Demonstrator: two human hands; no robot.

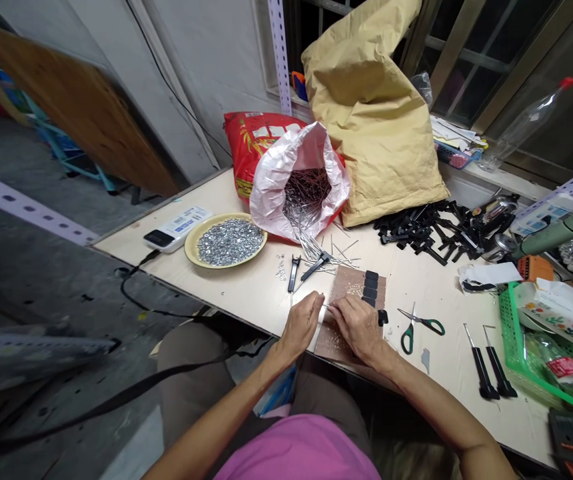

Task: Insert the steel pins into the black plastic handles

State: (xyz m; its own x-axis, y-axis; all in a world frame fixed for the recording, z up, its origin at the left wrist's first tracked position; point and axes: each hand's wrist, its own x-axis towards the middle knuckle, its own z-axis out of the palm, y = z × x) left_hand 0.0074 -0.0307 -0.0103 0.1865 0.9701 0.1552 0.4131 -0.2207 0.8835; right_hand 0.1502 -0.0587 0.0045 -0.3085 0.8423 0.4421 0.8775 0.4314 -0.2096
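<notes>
My left hand (pixel 300 323) and my right hand (pixel 359 325) are close together at the table's front edge, fingers pinched. A thin metal rod (pixel 325 306) shows between their fingertips; its ends are hidden in the fingers. Under my right hand lies a brown board (pixel 335 343) with pale crumbs and several black rectangular pads (pixel 370 285). Just beyond my left hand are two black plastic handles, one upright to the view (pixel 293 275) and one slanted (pixel 315 266). Loose metal rods (pixel 309 248) spill from an open red-and-white sack (pixel 266 193).
Left of the sack stands a yellow dish (pixel 190 252) of small metal pieces, beside a white device (pixel 169 238). Black handles (pixel 416 230) are heaped below a tan paper sack (pixel 376 133). Green-handled scissors (pixel 408 339), two hooked tools (pixel 485 377) and a green basket (pixel 511 333) lie rightward.
</notes>
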